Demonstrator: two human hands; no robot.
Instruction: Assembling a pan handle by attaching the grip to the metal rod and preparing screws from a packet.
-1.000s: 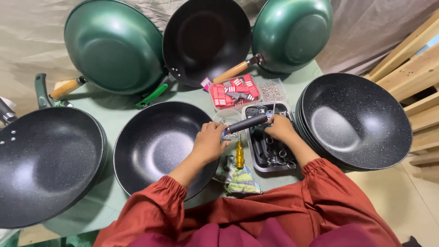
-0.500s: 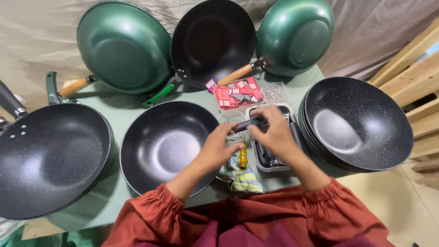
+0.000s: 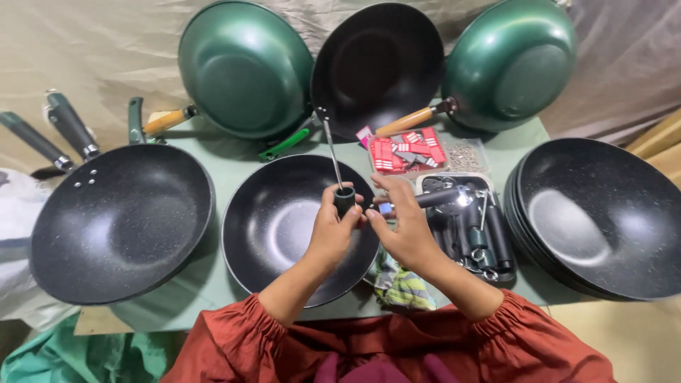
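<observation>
I see the counter (image 3: pixel 234 170) crowded nearly to its edges, little free room except the strip by the near edge. Counting: three pans propped at the back, two green, one black; two black pans lying flat, plus a stack (image 3: pixel 603 220) at right (its number I cannot tell). My left hand (image 3: pixel 332 230) has its grip closed around a dark screwdriver handle (image 3: pixel 345 198), thin shaft (image 3: pixel 332 152) pointing up and away, long axis nearly upright, over the middle pan (image 3: pixel 284 227). My right hand (image 3: pixel 404 227) pinches a small part (image 3: pixel 384 208) just beside it, in front of the tray of handles (image 3: pixel 468 227).
</observation>
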